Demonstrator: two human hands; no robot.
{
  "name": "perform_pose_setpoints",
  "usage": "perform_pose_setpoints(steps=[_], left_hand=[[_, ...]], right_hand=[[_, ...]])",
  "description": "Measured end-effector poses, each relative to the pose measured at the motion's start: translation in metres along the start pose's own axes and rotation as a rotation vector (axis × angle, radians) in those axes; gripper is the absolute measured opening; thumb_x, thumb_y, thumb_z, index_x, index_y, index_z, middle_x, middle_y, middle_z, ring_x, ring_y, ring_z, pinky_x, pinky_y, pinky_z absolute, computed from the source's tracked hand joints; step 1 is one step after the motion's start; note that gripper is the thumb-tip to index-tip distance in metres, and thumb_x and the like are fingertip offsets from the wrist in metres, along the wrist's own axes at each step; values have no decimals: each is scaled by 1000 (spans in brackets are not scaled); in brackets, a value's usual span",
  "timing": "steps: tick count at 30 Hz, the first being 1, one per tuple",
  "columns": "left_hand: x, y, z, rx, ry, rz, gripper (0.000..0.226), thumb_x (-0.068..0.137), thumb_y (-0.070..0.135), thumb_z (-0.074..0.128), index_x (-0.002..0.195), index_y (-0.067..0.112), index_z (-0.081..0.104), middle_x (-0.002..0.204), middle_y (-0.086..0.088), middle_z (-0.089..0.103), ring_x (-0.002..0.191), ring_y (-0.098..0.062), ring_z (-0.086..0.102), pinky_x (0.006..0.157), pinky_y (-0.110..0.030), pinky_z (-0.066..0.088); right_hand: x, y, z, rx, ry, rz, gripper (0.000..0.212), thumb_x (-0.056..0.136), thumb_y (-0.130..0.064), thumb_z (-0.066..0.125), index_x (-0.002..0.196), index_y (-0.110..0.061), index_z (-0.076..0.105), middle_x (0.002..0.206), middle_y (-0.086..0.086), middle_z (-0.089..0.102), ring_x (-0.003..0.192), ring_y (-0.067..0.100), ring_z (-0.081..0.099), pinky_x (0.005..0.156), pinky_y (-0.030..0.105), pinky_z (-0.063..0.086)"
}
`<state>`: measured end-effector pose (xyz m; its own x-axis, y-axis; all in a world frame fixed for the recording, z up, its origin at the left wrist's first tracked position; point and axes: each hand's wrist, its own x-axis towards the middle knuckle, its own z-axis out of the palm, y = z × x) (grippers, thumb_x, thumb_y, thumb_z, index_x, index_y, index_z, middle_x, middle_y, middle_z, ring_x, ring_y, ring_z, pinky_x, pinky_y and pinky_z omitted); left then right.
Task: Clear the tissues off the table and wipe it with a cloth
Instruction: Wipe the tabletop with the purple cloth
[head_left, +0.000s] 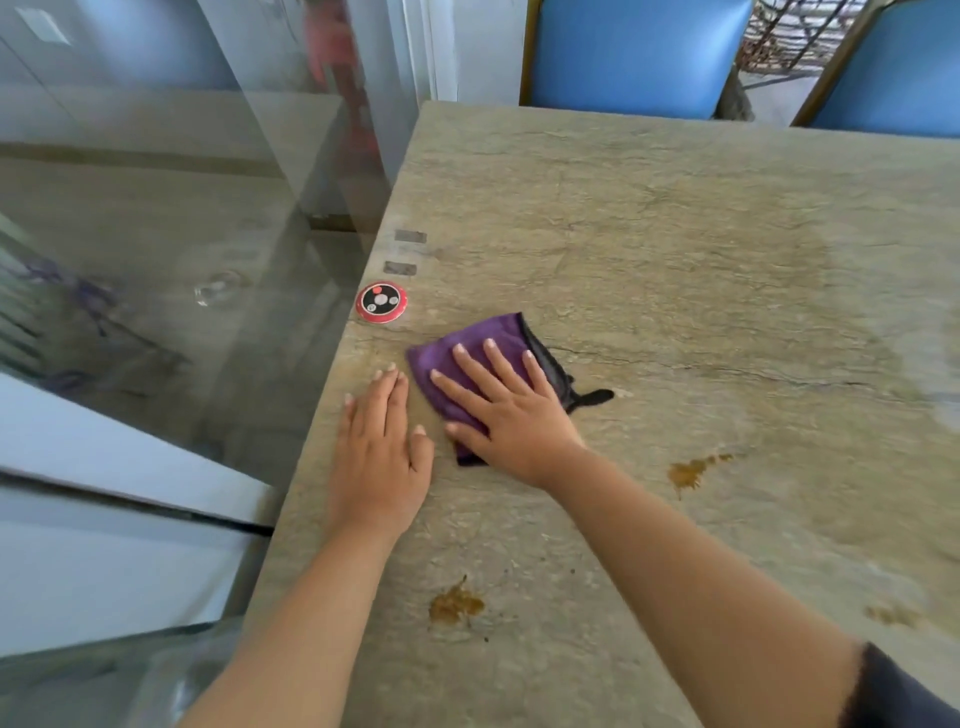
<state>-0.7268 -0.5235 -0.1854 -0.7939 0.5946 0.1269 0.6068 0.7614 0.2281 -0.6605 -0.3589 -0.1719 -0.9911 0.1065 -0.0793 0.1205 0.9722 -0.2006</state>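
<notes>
- Right hand (511, 410), fingers spread flat, presses the purple cloth (470, 358) onto the stone table (675, 249).
- Left hand (382, 457) rests flat, holding nothing, just beside the cloth.
- Brown stains (454, 604) lie nearer the person.

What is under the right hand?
The purple cloth lies flat under the right hand, on the table. Whatever tabletop sits beneath the cloth is covered.

Left grip (382, 457) and right grip (511, 415) both flat, fingers straight.
</notes>
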Motion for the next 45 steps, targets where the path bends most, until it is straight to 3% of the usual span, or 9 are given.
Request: perform_pose_setpoints(steps=[3, 9, 13, 17, 24, 28, 32, 39, 45], left_hand=[[0, 2, -1, 45, -28, 0, 64, 87, 29, 24, 144, 3, 38, 154, -10, 32, 143, -23, 28, 119, -45, 18], [0, 0, 2, 56, -32, 26, 68, 86, 32, 18, 148, 5, 30, 158, -6, 23, 147, -20, 16, 121, -43, 10], [2, -2, 2, -52, -37, 13, 71, 85, 34, 14, 149, 5, 26, 158, -8, 23, 147, -21, 17, 120, -40, 6], [-21, -8, -15, -370, -95, -37, 66, 93, 40, 16, 151, 9, 17, 159, -7, 18, 146, -19, 15, 118, -26, 7], [-123, -19, -27, -166, -112, 17, 61, 98, 41, 13, 153, 15, 11, 161, 2, 7, 148, -7, -1, 121, -34, 4], [-118, -20, -22, -198, -93, -4, 62, 97, 39, 16, 153, 14, 5, 162, 0, 4, 148, -7, -2, 121, -36, 7], [-117, -20, -20, -186, -95, -10, 63, 96, 40, 15, 153, 12, 8, 161, -3, 7, 148, -10, 0, 121, -38, 7], [-117, -20, -19, -110, -103, 23, 65, 97, 43, 12, 153, 14, 0, 162, -1, -2, 148, -10, -7, 121, -36, 1], [-115, -13, -26, -403, 20, -109, 62, 96, 38, 25, 152, 10, 19, 159, -8, 16, 147, -18, 15, 120, -37, 16]], right_hand=[[-21, 43, -8, -42, -43, -5, 60, 88, -65, 7, 147, -51, 3, 160, -16, -1, 148, 14, -8, 118, 43, -7], [35, 20, -8, 60, 27, 558, 57, 97, -56, 14, 151, -43, 0, 161, -7, -11, 147, 24, -16, 116, 52, -12], [6, -40, 7, -8, 17, 246, 57, 97, -55, 18, 150, -43, 4, 162, -8, -6, 148, 22, -12, 117, 51, -9], [-46, -3, 6, -93, -37, -132, 59, 89, -54, 17, 148, -48, 11, 161, -13, 6, 149, 17, 1, 120, 45, -1], [3, -41, 3, 72, -62, 464, 58, 98, -47, 20, 151, -40, -3, 161, -4, -16, 146, 26, -20, 115, 54, -15], [-28, -77, 14, -40, -94, 96, 59, 98, -50, 20, 150, -42, -5, 161, -6, -14, 147, 23, -18, 117, 51, -10], [-74, -23, 8, -72, -132, -282, 57, 92, -53, 14, 148, -47, 5, 160, -15, -1, 148, 13, -8, 119, 41, -7], [-33, -28, 0, 75, -66, 287, 60, 96, -42, 32, 149, -47, 6, 161, -11, -8, 148, 18, -14, 118, 47, -10], [-83, -69, 1, 197, -191, -143, 60, 93, -33, 48, 148, -42, 25, 161, -12, 6, 148, 15, -8, 117, 47, -12]])
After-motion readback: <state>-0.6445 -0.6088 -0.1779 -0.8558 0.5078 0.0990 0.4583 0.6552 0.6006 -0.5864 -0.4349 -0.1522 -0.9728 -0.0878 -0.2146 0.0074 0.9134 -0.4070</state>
